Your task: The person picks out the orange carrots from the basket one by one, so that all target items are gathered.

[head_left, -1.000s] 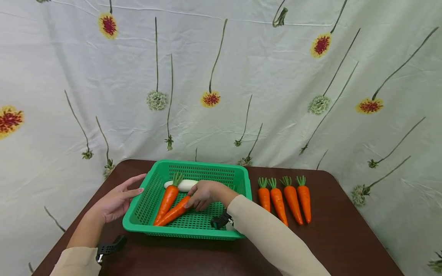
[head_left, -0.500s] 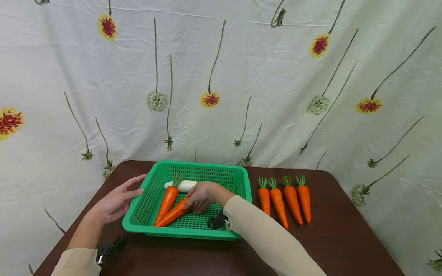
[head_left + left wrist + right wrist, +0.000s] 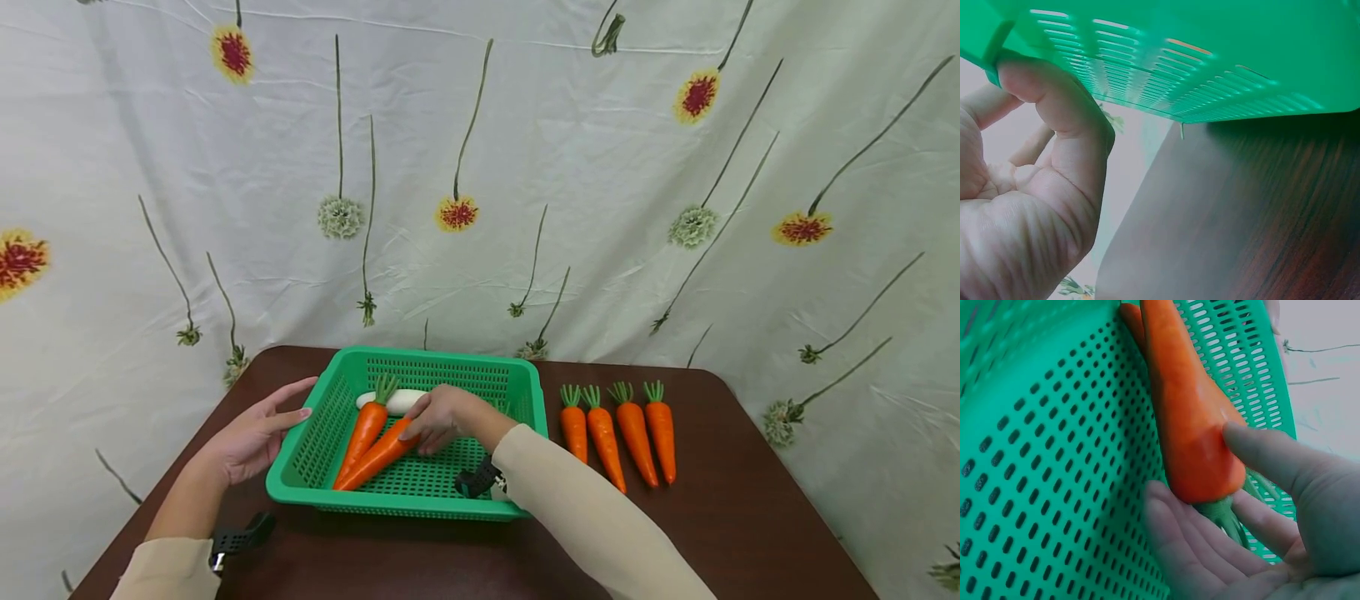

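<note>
In the head view, a green plastic basket (image 3: 420, 505) holds two orange carrots and a white radish (image 3: 402, 401). My right hand (image 3: 442, 419) reaches inside and grips one carrot (image 3: 380, 455) by its thick end. The right wrist view shows the thumb on the side of this carrot (image 3: 1194, 425) and the fingers beneath it, around its green stalks (image 3: 1222, 515). The other carrot (image 3: 365, 431) lies to its left, with its tip near the held one's. At the basket's left rim, my left hand (image 3: 258, 433) holds on, its thumb (image 3: 1029, 78) against the rim.
Several more carrots (image 3: 632, 433) lie side by side on the dark wooden table (image 3: 742, 483), right of the basket. A pale cloth with a flower print (image 3: 480, 275) hangs behind the table. My right forearm covers the basket's front right corner.
The thick end of the carrot in my right hand has risen a little, and that hand has moved up slightly. The left hand and the basket stay in place.
</note>
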### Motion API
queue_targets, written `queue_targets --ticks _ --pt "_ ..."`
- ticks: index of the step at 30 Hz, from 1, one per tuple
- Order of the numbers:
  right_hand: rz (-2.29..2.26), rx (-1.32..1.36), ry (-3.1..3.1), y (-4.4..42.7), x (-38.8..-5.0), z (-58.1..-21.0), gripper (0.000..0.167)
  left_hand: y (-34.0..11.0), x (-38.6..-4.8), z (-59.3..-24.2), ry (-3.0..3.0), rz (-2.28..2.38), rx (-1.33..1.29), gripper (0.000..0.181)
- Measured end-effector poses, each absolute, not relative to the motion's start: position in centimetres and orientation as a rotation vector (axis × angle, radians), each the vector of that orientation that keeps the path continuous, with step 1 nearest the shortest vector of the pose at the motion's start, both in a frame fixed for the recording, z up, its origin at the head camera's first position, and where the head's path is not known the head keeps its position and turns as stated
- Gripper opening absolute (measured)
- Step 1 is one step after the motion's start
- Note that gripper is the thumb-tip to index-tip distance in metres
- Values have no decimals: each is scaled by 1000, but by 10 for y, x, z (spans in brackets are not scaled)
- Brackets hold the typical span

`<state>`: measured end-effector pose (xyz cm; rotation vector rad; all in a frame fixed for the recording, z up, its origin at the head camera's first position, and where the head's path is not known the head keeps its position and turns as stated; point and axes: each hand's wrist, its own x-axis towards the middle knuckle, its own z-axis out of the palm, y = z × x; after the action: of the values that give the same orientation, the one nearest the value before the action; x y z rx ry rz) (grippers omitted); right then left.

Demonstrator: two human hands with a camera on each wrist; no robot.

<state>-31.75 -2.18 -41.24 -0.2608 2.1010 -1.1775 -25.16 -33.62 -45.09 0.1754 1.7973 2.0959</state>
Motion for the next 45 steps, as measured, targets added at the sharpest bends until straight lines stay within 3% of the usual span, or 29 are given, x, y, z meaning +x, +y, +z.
queue_targets --ticks 8,17,28,45 --pt "-1228 -280 2154 -12 -322 -404 30 -337 -253 -453 1769 2106 210 70" --pt "-1435 -264 2049 8 -329 -393 37 -340 -253 -456 1625 2138 313 33" --pt "-1683 -264 1837 41 -334 -382 52 -341 -253 -459 1645 2143 372 31" --pt "-1952 -250 1830 91 -326 -365 46 -344 -251 -461 1632 2162 413 32"
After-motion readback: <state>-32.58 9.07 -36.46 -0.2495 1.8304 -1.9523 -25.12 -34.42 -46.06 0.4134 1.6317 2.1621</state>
